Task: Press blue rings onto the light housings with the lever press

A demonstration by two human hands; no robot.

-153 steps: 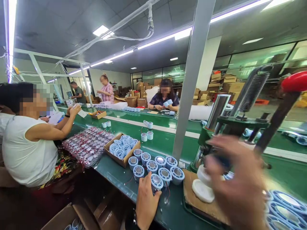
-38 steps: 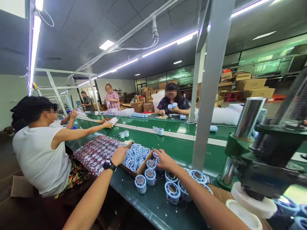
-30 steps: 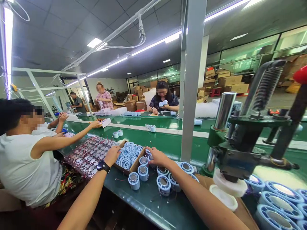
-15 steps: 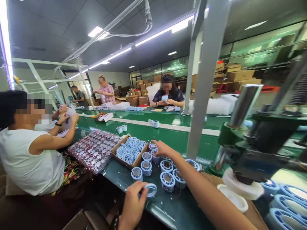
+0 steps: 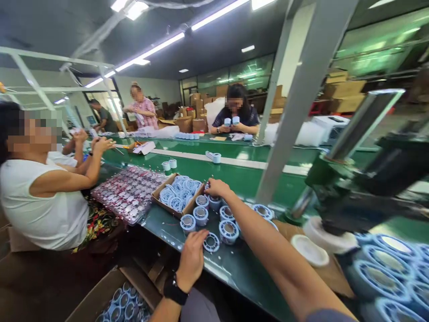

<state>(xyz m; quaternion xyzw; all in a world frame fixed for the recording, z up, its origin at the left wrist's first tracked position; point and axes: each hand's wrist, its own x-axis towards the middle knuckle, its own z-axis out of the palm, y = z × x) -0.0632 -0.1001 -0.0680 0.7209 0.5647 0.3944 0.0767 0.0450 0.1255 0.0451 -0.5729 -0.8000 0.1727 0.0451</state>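
Note:
My left hand (image 5: pixel 194 251) is at the front edge of the green table, its fingertips at a light blue ring (image 5: pixel 211 242) that lies on the surface. The grip of those fingers is unclear. Farther forward, my right hand (image 5: pixel 217 188) reaches over a group of round blue parts with metal centres, near the box corner. Its curled fingertips touch something small that I cannot make out. Several such parts, one of them a blue round part (image 5: pixel 229 231), stand around my right forearm. A cardboard box (image 5: pixel 157 201) of loose blue rings sits to the left of them.
A press (image 5: pixel 351 201) stands at the right beside many blue parts. A grey post (image 5: pixel 295 107) rises behind my right arm. Wired discs (image 5: pixel 129 192) cover the table at left, near a seated person (image 5: pixel 43 192). Below is an open carton (image 5: pixel 97 293) of parts.
The view has shifted. The blue ring, earlier at my left fingertips, now lies flat on the table with my left hand beside it. My right hand has moved slightly toward the box corner.

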